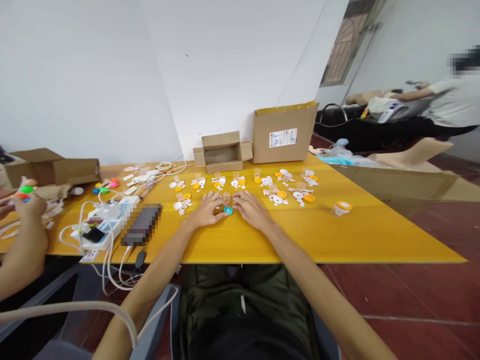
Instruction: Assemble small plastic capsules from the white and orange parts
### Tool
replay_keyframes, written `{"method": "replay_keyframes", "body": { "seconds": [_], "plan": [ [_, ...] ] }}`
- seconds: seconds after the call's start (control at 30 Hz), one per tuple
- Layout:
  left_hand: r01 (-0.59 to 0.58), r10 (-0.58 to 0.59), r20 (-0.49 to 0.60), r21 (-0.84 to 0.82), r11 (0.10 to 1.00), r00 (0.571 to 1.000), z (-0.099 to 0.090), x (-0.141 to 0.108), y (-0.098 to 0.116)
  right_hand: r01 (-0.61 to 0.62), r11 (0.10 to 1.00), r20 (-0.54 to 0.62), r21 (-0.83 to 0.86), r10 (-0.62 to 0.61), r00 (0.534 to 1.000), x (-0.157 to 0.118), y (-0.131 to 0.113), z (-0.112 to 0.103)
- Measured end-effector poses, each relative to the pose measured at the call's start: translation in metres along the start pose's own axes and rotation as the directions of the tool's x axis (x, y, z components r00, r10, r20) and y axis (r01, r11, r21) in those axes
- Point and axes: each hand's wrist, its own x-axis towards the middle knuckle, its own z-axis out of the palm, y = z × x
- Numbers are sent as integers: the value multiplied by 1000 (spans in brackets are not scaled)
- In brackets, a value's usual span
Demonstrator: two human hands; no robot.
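Observation:
My left hand point(206, 210) rests on the yellow table, its fingers curved and its thumb reaching the edge of a small teal disc point(228, 211). On the other side of the disc is my right hand point(250, 210), with fingertips bent down at small pieces too small to name. A clear little cup point(227, 197) stands between the two hands, just behind the disc. Groups of white parts, clear cups and orange rings point(281, 194) lie around the hands. What the fingertips hold, if anything, is hidden.
An open small carton point(222, 154) and a large closed box point(285, 134) stand behind. A power strip point(108, 225) with cables and a phone point(141, 225) lie left. A lidded jar point(342, 208) is right. Another person's hand point(32, 205) holds coloured balls at far left.

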Motion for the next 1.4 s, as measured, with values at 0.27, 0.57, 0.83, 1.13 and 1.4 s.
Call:
{"method": "replay_keyframes", "body": {
  "seconds": [0.27,0.57,0.83,1.13,1.4],
  "plan": [
    [3,-3,6,22,1000,1000,0,0,0,9,1000,-5,8,-9,1000,0,2,2],
    [3,-3,-3,10,1000,1000,2,-1,-1,23,1000,-7,9,-23,1000,0,2,1],
    [-10,10,3,6,1000,1000,1,-1,-1,12,1000,1,17,-12,1000,0,0,0],
    [-5,5,14,22,1000,1000,1,0,-2,11,999,-25,52,-10,1000,0,0,-1],
    [0,-1,24,35,999,1000,3,-1,-2,21,996,-51,85,-17,999,-3,5,1]
  ]
}}
